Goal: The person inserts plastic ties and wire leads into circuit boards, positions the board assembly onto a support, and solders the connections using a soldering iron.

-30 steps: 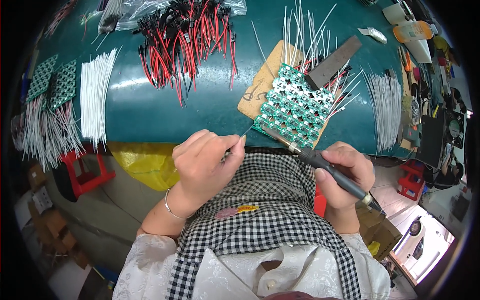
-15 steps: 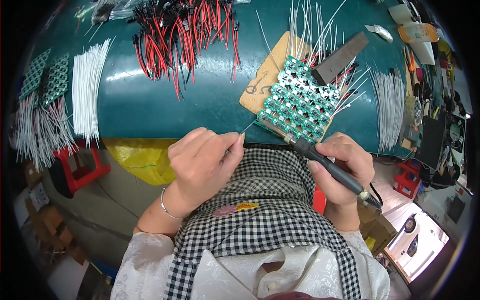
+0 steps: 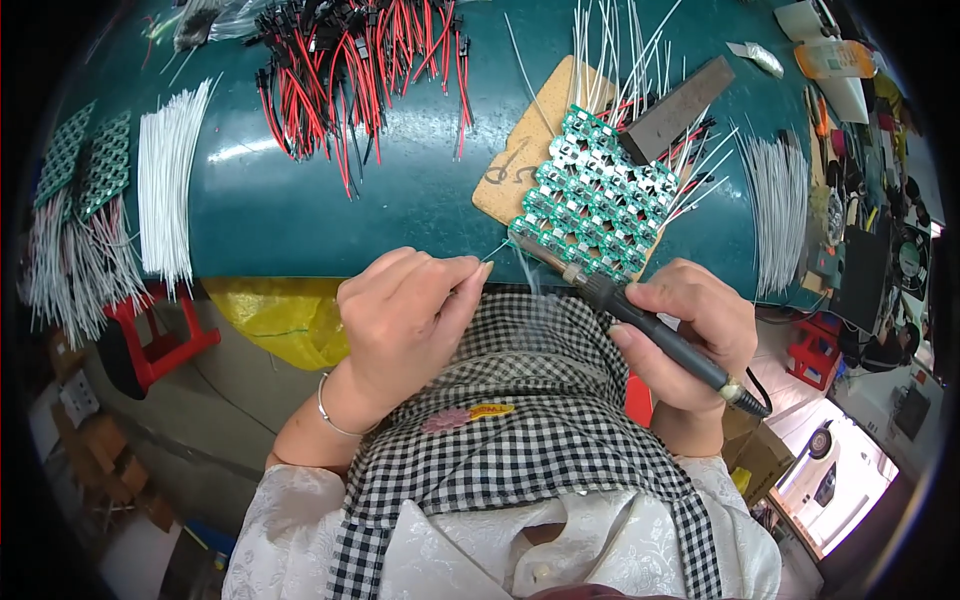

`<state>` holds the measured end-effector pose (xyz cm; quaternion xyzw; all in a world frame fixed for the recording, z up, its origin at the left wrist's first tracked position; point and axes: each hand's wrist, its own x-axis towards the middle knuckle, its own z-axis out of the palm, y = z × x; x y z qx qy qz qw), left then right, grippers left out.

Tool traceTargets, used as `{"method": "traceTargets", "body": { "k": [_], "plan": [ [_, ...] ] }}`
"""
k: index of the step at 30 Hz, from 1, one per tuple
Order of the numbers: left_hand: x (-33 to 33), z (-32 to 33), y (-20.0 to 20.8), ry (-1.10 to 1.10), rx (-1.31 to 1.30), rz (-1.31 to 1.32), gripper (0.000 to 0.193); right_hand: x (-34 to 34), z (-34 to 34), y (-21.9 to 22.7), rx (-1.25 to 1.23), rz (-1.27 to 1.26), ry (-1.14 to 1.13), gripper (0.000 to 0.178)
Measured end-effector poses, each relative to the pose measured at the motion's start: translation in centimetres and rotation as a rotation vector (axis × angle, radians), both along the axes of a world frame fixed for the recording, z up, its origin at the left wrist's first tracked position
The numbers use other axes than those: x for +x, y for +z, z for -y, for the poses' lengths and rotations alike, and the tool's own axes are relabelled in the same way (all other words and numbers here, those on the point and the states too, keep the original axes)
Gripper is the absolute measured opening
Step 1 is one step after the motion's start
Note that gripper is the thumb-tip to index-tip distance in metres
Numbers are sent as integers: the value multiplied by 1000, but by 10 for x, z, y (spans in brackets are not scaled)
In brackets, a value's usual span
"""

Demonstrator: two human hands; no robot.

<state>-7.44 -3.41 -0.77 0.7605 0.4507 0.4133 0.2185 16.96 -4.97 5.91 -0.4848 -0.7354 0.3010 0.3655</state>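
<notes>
My right hand [image 3: 690, 335] grips a black-handled soldering iron [image 3: 660, 338], its tip resting at the near left corner of a panel of small green circuit boards [image 3: 600, 200]. Pinched between thumb and forefinger of my left hand [image 3: 410, 310] is a thin wire [image 3: 497, 249], whose end meets the same corner by the iron tip. Whether it is solder or a lead is too fine to tell. Faint smoke [image 3: 533, 283] shows below the tip. Under the panel lies a tan board [image 3: 508, 185], and a dark rectangular bar [image 3: 678, 110] lies across the panel's far right part.
Red-and-black connector leads [image 3: 350, 70] are heaped at the back. Bundles of white wires lie at left [image 3: 168, 190] and right [image 3: 776, 215]. Wired green panels [image 3: 105, 165] sit far left. Red stools [image 3: 170, 335] stand below the green table [image 3: 290, 225].
Wisps of smoke now show by the iron's tip. The view has shifted slightly, and both hands keep nearly the same pose at the panel's corner.
</notes>
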Motion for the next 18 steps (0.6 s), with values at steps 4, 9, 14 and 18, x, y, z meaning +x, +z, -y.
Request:
{"method": "traceTargets", "body": {
  "k": [4, 9, 14, 18],
  "plan": [
    [1, -1, -1, -4, -7, 33, 14, 1, 0, -3, 6, -13, 1, 26],
    [-3, 2, 10, -18, -52, 15, 15, 13, 4, -5, 9, -194, -60, 23],
    [4, 2, 8, -46, 9, 7, 16, 17, -2, -7, 34, -228, -52, 22],
    [7, 1, 5, -41, 20, -5, 16, 17, -4, -9, 11, -183, -3, 22]
  ]
}}
